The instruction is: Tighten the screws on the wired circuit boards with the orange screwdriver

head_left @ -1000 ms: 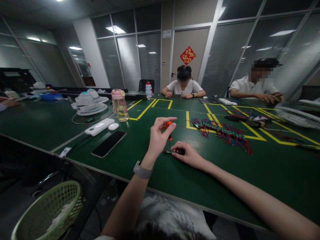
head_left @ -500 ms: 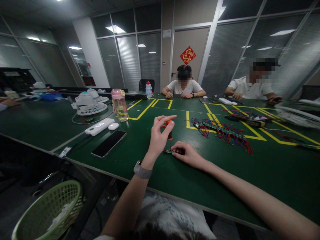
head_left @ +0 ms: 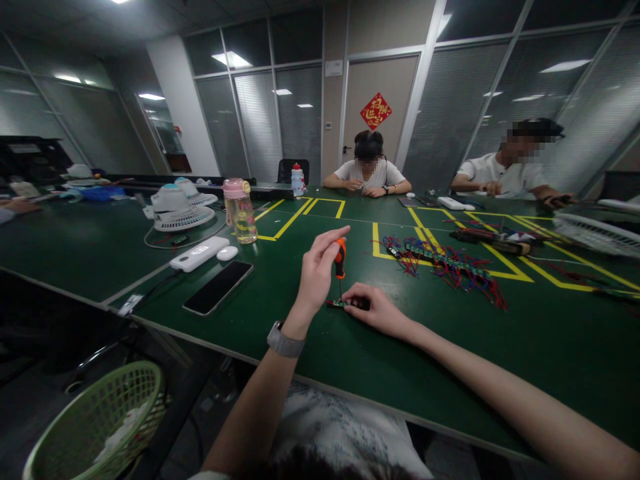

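Green table (head_left: 280, 287), marked with yellow tape (head_left: 275, 238), spans the view. Two co-workers sit behind it, both in white tops: one person (head_left: 370, 173) opposite, another person (head_left: 507, 179) toward the right. Green plastic basket (head_left: 145, 385) stands below the table's near edge, left; white material inside. White fan (head_left: 183, 219) rests on the tabletop, left side. Row of circuit boards (head_left: 440, 257) with red and blue wires lies right of the hands, well apart from them. Clear bottle (head_left: 240, 217), pink lid, stands upright near the fan.

Left hand (head_left: 319, 263): thumb and fingers pinch a screwdriver handle, index finger stretched past its top; grey-strapped watch (head_left: 286, 340) on the wrist. Right hand (head_left: 367, 305): lies low on the table, fingertips pinching a small board at its right end. Black smartphone (head_left: 219, 288) lies face up, left of the hands. Orange-and-black screwdriver (head_left: 341, 259) is near upright, shaft down to the board. Small green circuit board (head_left: 339, 304) is on the tabletop under the shaft; exact tip contact too small to tell.
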Motion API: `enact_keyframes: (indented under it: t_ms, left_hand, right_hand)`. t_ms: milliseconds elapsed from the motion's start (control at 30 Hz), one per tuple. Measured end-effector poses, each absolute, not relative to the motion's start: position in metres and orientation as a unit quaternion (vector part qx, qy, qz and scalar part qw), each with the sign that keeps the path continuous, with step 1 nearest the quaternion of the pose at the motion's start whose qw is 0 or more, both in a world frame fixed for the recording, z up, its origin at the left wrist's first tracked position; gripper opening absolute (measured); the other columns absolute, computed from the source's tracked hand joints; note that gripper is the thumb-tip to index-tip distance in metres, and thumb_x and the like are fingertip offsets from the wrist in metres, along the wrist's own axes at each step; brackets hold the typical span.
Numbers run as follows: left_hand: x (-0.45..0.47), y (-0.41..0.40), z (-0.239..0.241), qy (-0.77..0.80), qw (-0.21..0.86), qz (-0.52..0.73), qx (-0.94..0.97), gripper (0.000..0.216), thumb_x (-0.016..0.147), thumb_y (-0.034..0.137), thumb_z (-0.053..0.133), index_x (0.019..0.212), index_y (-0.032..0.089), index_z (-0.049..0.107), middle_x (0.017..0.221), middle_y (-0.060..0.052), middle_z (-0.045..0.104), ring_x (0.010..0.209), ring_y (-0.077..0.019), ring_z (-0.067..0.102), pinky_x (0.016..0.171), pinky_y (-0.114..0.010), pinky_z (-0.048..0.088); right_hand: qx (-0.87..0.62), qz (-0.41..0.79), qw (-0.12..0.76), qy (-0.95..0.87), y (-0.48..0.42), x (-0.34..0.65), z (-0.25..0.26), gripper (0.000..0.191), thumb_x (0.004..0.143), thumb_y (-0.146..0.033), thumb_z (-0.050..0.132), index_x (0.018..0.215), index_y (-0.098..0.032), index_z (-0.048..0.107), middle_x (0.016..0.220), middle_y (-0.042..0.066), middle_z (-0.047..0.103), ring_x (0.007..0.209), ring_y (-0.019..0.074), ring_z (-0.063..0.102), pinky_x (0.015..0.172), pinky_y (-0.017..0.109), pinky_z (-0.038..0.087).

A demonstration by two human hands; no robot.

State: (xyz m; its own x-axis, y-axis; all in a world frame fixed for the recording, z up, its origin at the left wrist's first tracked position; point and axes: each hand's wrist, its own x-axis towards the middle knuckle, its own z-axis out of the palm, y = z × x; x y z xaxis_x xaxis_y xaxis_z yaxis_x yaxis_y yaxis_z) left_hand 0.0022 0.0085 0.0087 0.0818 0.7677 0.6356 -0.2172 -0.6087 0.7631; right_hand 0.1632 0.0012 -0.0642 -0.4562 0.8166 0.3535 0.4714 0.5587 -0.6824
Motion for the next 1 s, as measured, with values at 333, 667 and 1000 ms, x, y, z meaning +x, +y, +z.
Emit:
enact_keyframes:
  t_ms: [333, 667, 1000]
  left_hand:
    - [0.0013, 0.006, 0.01, 0.252, 0.32, 0.647, 0.644, 0.018, 0.083, 0.024, 0.062, 0.098, 0.021, 0.072, 0.106, -0.006, 0.062, 0.097, -0.0154, 0.059, 0.082, -0.025, 0.05]
    - [0.0041, 0.0041, 0.0105, 0.214, 0.398, 0.632, 0.63, 0.026, 0.083, 0.026, 0.062, 0.109, 0.021, 0.067, 0.104, -0.007, 0.063, 0.091, -0.0156, 0.061, 0.079, -0.027, 0.054]
    - [0.006, 0.0064, 0.008, 0.164, 0.47, 0.603, 0.623, 0.032, 0.092, 0.029, 0.047, 0.121, 0.025, 0.06, 0.126, -0.008, 0.059, 0.104, -0.0197, 0.063, 0.087, -0.035, 0.054]
  right_hand:
    - [-0.394, 0.251, 0.343, -0.815, 0.0016, 0.1633, -0.0645, 0.016, 0.08, -0.018, 0.06, 0.093, -0.015, 0.068, 0.082, 0.004, 0.061, 0.07, 0.0141, 0.056, 0.064, 0.027, 0.047]
    - [-0.397, 0.257, 0.344, -0.811, 0.0013, 0.1627, -0.0639, 0.016, 0.079, -0.018, 0.061, 0.093, -0.016, 0.069, 0.082, 0.004, 0.061, 0.07, 0.0141, 0.056, 0.064, 0.027, 0.046]
    - [-0.396, 0.251, 0.346, -0.813, 0.0008, 0.1621, -0.0637, 0.015, 0.079, -0.017, 0.061, 0.091, -0.016, 0.069, 0.082, 0.004, 0.06, 0.07, 0.0139, 0.055, 0.064, 0.027, 0.047]
